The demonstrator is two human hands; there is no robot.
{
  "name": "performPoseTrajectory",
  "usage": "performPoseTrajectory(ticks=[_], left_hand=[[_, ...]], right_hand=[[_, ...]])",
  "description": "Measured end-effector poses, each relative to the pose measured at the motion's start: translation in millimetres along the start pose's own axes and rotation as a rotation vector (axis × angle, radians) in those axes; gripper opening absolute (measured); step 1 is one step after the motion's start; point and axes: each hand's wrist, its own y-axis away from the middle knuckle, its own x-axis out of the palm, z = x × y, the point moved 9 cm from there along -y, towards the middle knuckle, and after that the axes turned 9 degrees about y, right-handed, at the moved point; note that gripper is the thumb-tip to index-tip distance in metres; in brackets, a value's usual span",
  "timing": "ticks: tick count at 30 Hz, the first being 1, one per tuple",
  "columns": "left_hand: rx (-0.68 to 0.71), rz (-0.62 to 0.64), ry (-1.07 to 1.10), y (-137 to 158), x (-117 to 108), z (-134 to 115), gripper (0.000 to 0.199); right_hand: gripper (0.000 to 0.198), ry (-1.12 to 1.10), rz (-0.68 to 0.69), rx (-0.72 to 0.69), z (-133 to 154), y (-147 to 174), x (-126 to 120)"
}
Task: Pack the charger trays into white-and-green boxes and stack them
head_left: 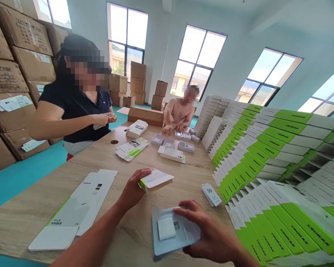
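Note:
My left hand point(134, 187) is closed around the left end of a white and green box point(156, 179), held just above the table. The flap at its right end looks open. In my right hand point(202, 230) is a translucent plastic tray point(188, 231), gripped by its right side with the thumb over the top edge. A small white square piece point(166, 227) sits in the tray, with a small greyish part point(176, 224) beside it. The tray is nearer to me than the box, and the two are apart.
Flat unfolded cartons point(83, 204) lie at left. A small pile of cards point(211, 195) lies right of my hands. Tall stacks of green-white boxes point(267, 148) line the right side. Two people sit across the table point(111, 157), near more trays point(186, 146) and carton piles point(137, 129).

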Motion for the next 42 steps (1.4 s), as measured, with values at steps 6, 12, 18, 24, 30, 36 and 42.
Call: performPoseTrajectory(ticks=[6, 12, 18, 24, 30, 36, 42], left_hand=[[0.096, 0.067, -0.101, 6.8, 17.3, -12.7, 0.047], [0.182, 0.075, -0.225, 16.9, 20.4, -16.8, 0.052], [0.187, 0.075, -0.271, 18.4, 12.9, -18.6, 0.05], [0.086, 0.079, -0.161, 17.8, 20.2, -19.1, 0.045], [-0.146, 0.145, 0.054, 17.4, 30.0, -37.5, 0.033], [-0.533, 0.252, 0.77, 75.2, 71.3, -77.5, 0.064], [-0.286, 0.097, 0.478, 123.5, 44.6, -82.9, 0.055]], right_hand=[[0.067, 0.081, -0.403, 0.306, 2.1, 32.2, -47.8], [0.082, 0.181, -0.558, 0.484, 8.8, 19.1, -37.8], [0.087, 0.172, -0.585, 0.517, 9.3, 28.5, -41.9], [0.087, 0.129, -0.675, 0.505, 18.2, 26.2, -40.0], [0.094, -0.083, -0.949, 0.078, 42.0, 26.6, -47.6], [0.067, -0.387, -0.811, -0.054, 13.7, 46.6, -22.9], [0.046, -0.127, -0.859, -0.101, 15.9, 79.2, 11.0]])
